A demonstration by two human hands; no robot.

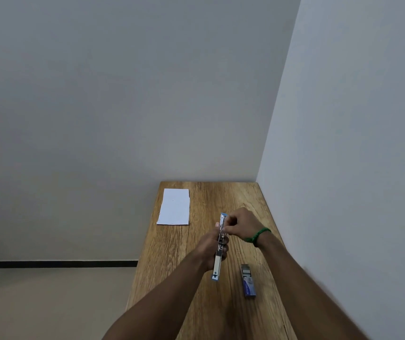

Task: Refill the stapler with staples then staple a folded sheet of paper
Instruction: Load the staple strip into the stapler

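A: Nearest you, the staple box [249, 283] lay on the wooden table [221, 315], just to the right of your forearms, its drawer slid partly out at the far end with grey staples showing.

B: And the stapler?

A: Your left hand [210, 244] had its fingers wrapped round the middle of the stapler [219, 246], holding it above the table. It was swung open into one long strip, blue tips at the near and far ends. Your right hand [242, 223], green band at the wrist, had its fingertips pinched together at the far half, by the channel. I couldn't tell whether a strip of staples sat between those fingertips; it was too small to make out.

B: What could have gone wrong from there, in your view?

A: If you fed a strip in crooked, it could have jammed or snapped into short pieces. You held the stapler in the air, not braced, so any fumbled staples would likely have dropped onto the table. Closing it before the strip seated flat could have pinched a fingertip too.

B: And the paper?

A: The folded sheet [174, 206] lay farthest off, at the table's far left corner, well apart from your hands, not yet stapled.
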